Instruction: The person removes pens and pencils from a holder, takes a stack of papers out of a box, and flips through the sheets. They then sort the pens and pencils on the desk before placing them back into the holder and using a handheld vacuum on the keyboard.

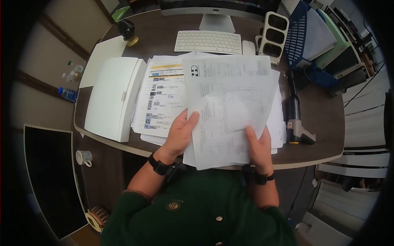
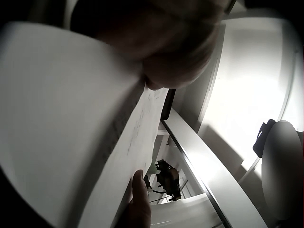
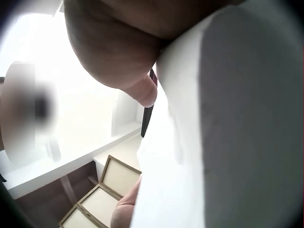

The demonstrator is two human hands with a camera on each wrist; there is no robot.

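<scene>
A few overlapping printed sheets [image 1: 230,98] are held up over the desk's front edge, a black logo at their upper left. My left hand [image 1: 180,133] grips their left edge, thumb on top and fingers behind. On the right side my right hand [image 1: 260,149] pinches them, its thumb lying on the face. Behind and below lies a spread of papers [image 1: 164,98] with a colour-printed list on top. In the left wrist view the paper [image 2: 61,118] runs down from the left hand [image 2: 175,47]; in the right wrist view the right hand [image 3: 118,47] is against the sheets [image 3: 180,142].
Left of the papers is a white box file [image 1: 111,98]. A keyboard [image 1: 208,42], mouse [image 1: 248,48] and white holder [image 1: 274,37] stand at the back. On the right are a handheld vacuum [image 1: 294,119] and blue file rack [image 1: 296,37]. A mug [image 1: 83,157] is at lower left.
</scene>
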